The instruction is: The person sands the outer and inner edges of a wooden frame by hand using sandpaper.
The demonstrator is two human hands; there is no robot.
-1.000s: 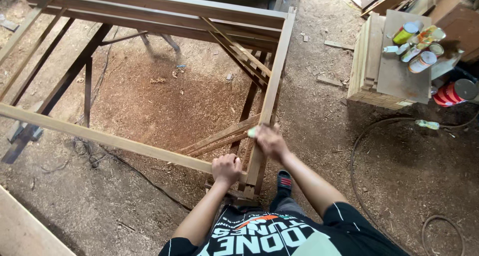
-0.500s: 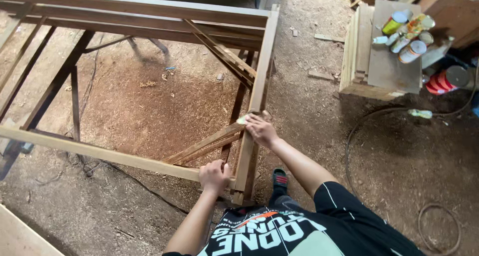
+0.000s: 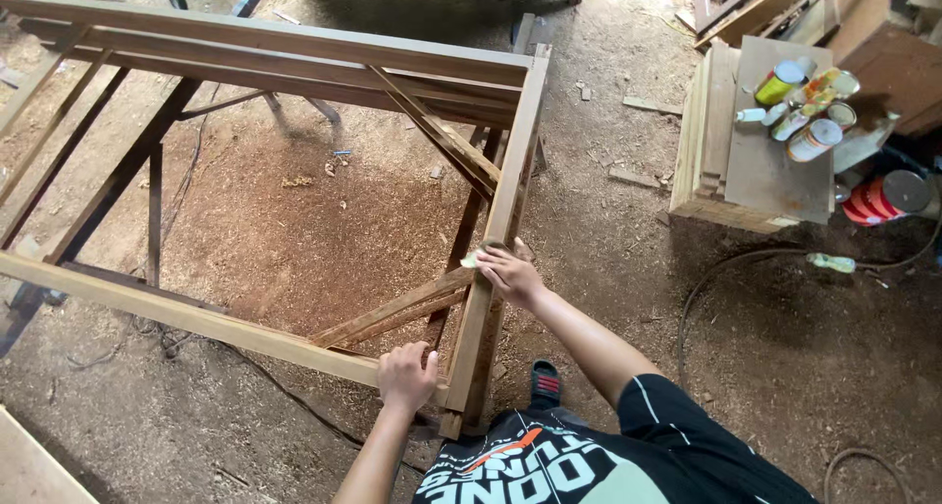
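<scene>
A large wooden frame of rails and diagonal braces stands on the sawdust floor in front of me. My left hand grips the near rail close to the frame's corner. My right hand presses a small pale pad, probably sandpaper, against the end rail, where a diagonal brace meets it. My black shirt and one foot in a sandal show at the bottom.
A stack of boards at the right carries several cans and tubes. A red tin sits beside it. A cable loops over the floor. Scrap wood lies at the top right.
My right hand with the pad has shifted slightly along the end rail. The view has tilted, so the frame sits a little differently. My left hand keeps its hold on the near rail.
</scene>
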